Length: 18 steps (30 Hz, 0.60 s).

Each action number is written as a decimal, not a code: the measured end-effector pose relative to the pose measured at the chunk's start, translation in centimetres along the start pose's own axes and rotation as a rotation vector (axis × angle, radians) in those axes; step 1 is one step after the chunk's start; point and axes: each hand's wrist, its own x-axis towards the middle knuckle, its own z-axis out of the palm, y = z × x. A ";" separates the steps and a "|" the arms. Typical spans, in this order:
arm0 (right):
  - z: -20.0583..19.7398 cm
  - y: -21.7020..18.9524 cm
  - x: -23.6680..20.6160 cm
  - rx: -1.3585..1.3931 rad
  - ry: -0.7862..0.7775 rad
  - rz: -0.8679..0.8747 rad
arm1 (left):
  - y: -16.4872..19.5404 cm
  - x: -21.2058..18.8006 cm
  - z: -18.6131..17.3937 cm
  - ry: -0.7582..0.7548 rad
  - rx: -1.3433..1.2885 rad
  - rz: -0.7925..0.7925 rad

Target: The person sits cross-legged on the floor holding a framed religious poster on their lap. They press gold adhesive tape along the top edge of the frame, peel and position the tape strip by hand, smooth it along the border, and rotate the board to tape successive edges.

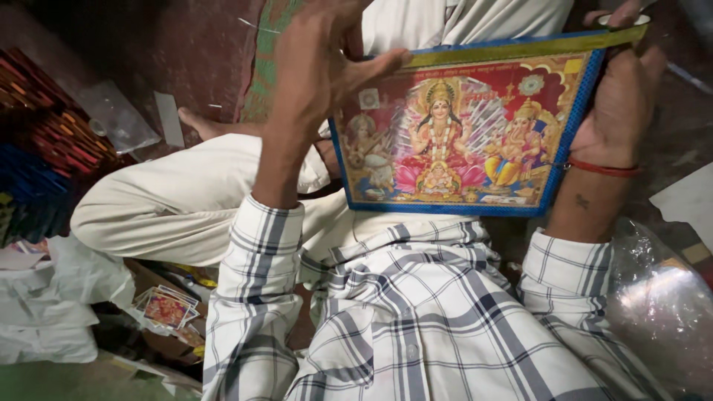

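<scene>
A blue-bordered devotional print (460, 134), bright red and gold with a yellow strip along its top edge, is resting tilted over the person's lap. The left hand (319, 67) is rising from a checked sleeve, fingers loosely spread, thumb pressing the print's upper left edge. The right hand (620, 104) (red thread at the wrist) is gripping the right border. A stack of small cards (167, 306) is lying on the floor, lower left.
</scene>
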 end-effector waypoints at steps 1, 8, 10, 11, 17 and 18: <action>0.2 0.0 -0.1 0.031 -0.027 -0.025 | 0.3 0.3 0.2 0.007 0.009 -0.008; 1.2 -1.1 -0.7 -0.111 0.013 -0.036 | 1.9 2.1 3.9 0.009 -0.013 0.017; 1.3 -1.1 -0.6 -0.100 -0.012 -0.085 | 2.4 2.7 4.6 0.026 -0.036 0.067; 1.3 -1.1 -0.6 -0.098 -0.021 -0.110 | 2.7 3.0 5.0 0.022 -0.053 0.075; 0.6 -0.6 -1.5 0.031 0.018 -0.087 | 5.4 4.1 6.9 0.058 -0.014 0.162; 0.5 -0.3 -1.5 0.052 0.049 -0.085 | 5.8 4.4 7.2 0.057 -0.001 0.168</action>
